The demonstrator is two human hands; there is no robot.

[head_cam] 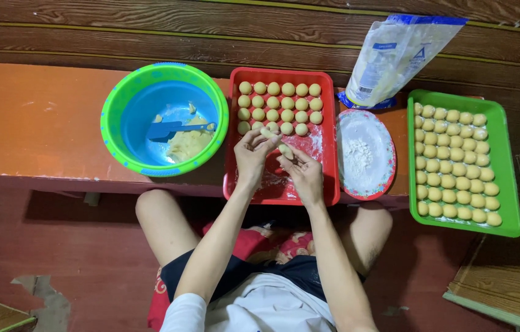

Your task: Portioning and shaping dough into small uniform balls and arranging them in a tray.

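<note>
Yellow dough piece (285, 149) between both hands

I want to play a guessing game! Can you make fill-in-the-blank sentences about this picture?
1. Both hands work dough over the ____ tray.
2. The full tray of dough balls is ____.
3. The bowl holds a blue ____.
4. The oval plate holds white ____.

Missing words: red, green, spatula, flour

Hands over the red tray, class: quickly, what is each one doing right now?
Left hand: fingers curled, pinching a small dough piece.
Right hand: partly open, dough lump at its fingertips.
</note>
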